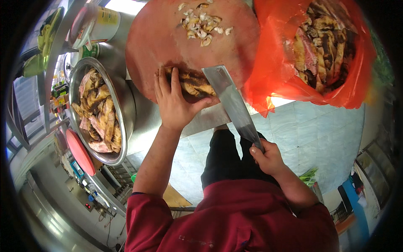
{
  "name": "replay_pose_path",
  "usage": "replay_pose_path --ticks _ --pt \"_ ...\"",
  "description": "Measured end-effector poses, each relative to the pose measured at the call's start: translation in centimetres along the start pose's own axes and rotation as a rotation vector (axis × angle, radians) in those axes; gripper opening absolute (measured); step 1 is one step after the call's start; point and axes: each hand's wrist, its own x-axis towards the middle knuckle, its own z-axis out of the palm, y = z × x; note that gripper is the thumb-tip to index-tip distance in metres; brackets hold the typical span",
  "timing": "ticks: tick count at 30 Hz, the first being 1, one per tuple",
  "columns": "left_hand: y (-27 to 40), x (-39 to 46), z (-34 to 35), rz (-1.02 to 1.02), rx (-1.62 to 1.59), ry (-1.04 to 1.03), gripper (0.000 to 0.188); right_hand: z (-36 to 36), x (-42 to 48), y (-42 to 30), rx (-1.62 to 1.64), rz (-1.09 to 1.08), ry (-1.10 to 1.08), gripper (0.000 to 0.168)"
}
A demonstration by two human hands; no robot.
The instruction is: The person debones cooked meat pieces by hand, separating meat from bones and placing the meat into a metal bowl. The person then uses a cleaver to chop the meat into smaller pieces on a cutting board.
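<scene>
A browned piece of meat (196, 83) with skin lies near the front edge of a round reddish chopping board (151, 44). My left hand (176, 97) presses flat over its left end, fingers spread and thumb along the near side. In my right hand (266, 156) is the handle of a broad cleaver (231, 100). Its blade points up and left, with the tip by the right end of the meat; whether they touch I cannot tell. Farther back on the board sits a heap of small pale and brown scraps (203, 25).
To the left, a steel basin (128, 116) holds similar meat pieces. A red plastic bag (270, 63) at right lies open around more of them. White tubs (107, 23) stand behind the basin. The metal table's front edge (207, 121) runs before my legs, above a tiled floor (305, 132).
</scene>
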Motion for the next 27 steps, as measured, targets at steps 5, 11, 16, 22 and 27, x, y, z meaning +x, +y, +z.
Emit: replay_pose_path --ticks 5,11,16,22,27 --pt "-0.9 0.2 0.3 0.043 -0.021 0.003 0.109 -0.2 0.1 -0.1 0.033 0.009 -0.049 0.022" --pt "-0.2 0.5 1.0 0.004 -0.007 0.032 0.105 -0.4 0.1 0.0 0.008 -0.007 -0.048 0.022" --pt "-1.0 0.1 0.7 0.067 -0.023 0.029 0.104 -0.5 -0.2 -0.4 0.017 0.107 -0.067 0.022" --pt "-1.1 0.1 0.0 0.061 -0.073 0.026 0.1 -0.1 -0.4 -0.1 0.018 0.043 -0.11 0.024" --pt "0.3 1.2 0.1 0.018 -0.095 0.036 0.097 -0.3 -0.5 0.1 -0.079 -0.037 -0.083 0.02"
